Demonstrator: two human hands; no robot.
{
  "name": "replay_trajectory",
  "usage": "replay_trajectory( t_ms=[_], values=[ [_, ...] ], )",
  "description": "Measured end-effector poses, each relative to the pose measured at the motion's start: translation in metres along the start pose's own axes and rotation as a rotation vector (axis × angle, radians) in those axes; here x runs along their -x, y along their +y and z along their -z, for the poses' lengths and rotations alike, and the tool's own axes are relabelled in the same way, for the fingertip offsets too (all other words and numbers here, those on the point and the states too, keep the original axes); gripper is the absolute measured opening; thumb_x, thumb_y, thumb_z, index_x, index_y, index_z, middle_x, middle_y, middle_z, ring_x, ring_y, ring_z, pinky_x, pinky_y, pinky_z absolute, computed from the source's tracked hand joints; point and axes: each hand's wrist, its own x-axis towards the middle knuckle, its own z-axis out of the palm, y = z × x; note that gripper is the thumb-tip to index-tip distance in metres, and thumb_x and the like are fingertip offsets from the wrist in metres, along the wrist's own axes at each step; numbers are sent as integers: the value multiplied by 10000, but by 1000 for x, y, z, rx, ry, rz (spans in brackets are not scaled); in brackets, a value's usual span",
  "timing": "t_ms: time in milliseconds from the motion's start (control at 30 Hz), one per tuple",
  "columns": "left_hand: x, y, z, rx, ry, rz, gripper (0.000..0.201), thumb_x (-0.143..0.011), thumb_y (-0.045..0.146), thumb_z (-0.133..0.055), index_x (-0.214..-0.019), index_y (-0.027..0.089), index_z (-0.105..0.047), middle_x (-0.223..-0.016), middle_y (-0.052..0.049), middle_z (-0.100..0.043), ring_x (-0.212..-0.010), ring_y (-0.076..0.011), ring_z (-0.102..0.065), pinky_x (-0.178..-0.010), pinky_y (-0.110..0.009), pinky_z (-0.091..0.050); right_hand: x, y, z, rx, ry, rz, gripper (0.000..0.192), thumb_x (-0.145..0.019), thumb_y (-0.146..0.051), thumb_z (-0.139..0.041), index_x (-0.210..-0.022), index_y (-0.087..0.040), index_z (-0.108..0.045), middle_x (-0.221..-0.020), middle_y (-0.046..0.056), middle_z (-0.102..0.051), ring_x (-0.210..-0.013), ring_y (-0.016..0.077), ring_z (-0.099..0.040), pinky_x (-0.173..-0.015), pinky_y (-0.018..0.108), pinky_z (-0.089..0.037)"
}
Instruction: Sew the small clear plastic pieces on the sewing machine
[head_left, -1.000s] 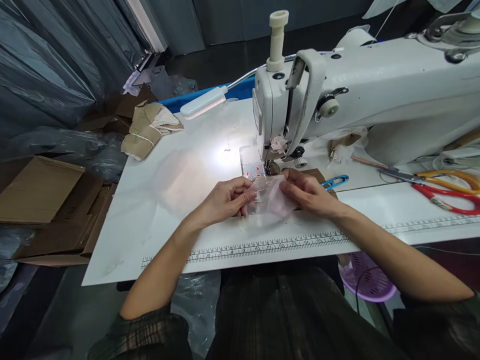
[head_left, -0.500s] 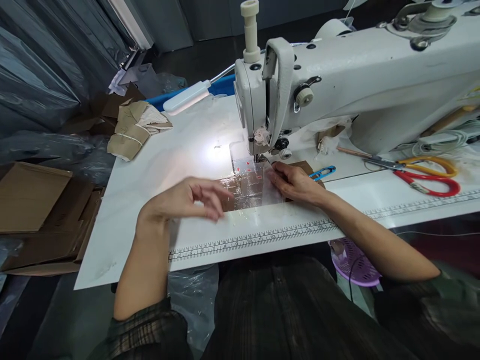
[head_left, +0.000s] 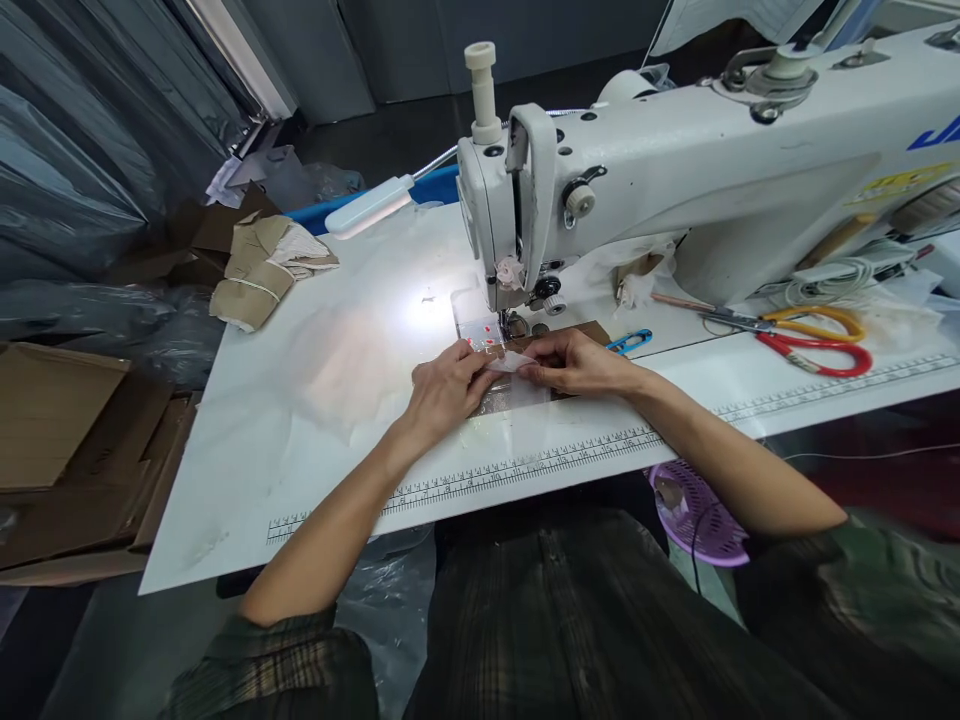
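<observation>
One clear plastic piece (head_left: 504,362), pinched between left hand (head_left: 444,388) and right hand (head_left: 574,362), each grip narrow on it, on white tabletop (head_left: 315,400) just before one sewing machine (head_left: 675,180); two scissors (head_left: 806,335); one blue thread snip (head_left: 628,342)

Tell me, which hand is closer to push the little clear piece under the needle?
Probably the right hand: it pinches the clear piece on the side just below the needle. The left hand holds the other end, farther left.
</observation>
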Motion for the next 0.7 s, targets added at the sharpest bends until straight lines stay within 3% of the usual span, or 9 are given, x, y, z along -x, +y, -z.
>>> replay_trajectory(
  t_ms=[67, 167, 233, 333, 400, 467, 567, 700],
  values=[
    [2, 0, 5, 24, -12, -27, 110, -891, 262, -586, -866, 195, -669, -931, -43, -592, -818, -167, -590, -624, -275, -481, -1, 0, 0, -25, 15, -1, 200, -853, -288, -667, -984, -142, -701, -600, -68, -481, -502, 58, -373, -448, 215, -302],
    [6, -1, 16, 232, -21, -52, 65, -795, 191, -619, -752, 173, -574, -1110, -79, -593, -996, -200, -620, -751, -306, -543, -1, 1, -2, -79, 34, -15, 284, -818, -267, -697, -1066, -130, -683, -638, -55, -526, -536, 71, -422, -477, 218, -349],
    [7, 1, 21, 372, -36, -68, 124, -751, 159, -631, -849, 181, -559, -1289, -104, -557, -1157, -238, -592, -886, -352, -548, -1, 0, -4, -116, 35, -17, 300, -813, -278, -709, -1072, -129, -671, -693, -33, -566, -579, 80, -461, -508, 221, -382],
    [6, 6, 19, 516, -52, -54, 507, -740, 194, -707, -1208, 204, -515, -1456, -137, -473, -1293, -275, -524, -1018, -411, -504, 0, -5, -8, -134, -9, 23, 267, -825, -282, -709, -1049, -143, -669, -763, -12, -604, -639, 92, -502, -569, 232, -420],
    [5, 10, 15, 605, -65, -23, 683, -763, 272, -750, -1366, 218, -433, -1432, -149, -509, -1253, -269, -562, -1014, -414, -506, 1, -10, -11, -145, -61, 58, 237, -839, -290, -701, -1029, -151, -669, -767, -15, -601, -653, 95, -509, -591, 238, -432],
    [5, 12, 11, 681, -80, 33, 729, -782, 344, -765, -1410, 223, -415, -1329, -141, -597, -1100, -235, -650, -927, -381, -545, 2, -15, -14, -176, -113, 75, 223, -848, -311, -700, -997, -150, -657, -768, -18, -593, -656, 95, -513, -595, 239, -443],
    [5, 12, 11, 730, -103, 144, 682, -773, 397, -783, -1362, 196, -503, -1131, -111, -695, -891, -188, -692, -773, -308, -564, 4, -18, -15, -229, -125, 64, 212, -845, -311, -709, -950, -156, -609, -750, -25, -592, -646, 89, -528, -588, 227, -458],
    [3, 13, 18, 766, -144, 249, 503, -781, 417, -772, -1193, 154, -648, -977, -89, -736, -843, -181, -690, -747, -286, -554, 6, -16, -14, -215, -24, 52, 247, -848, -299, -709, -994, -179, -551, -755, -20, -620, -667, 103, -585, -591, 228, -488]
  ],
)
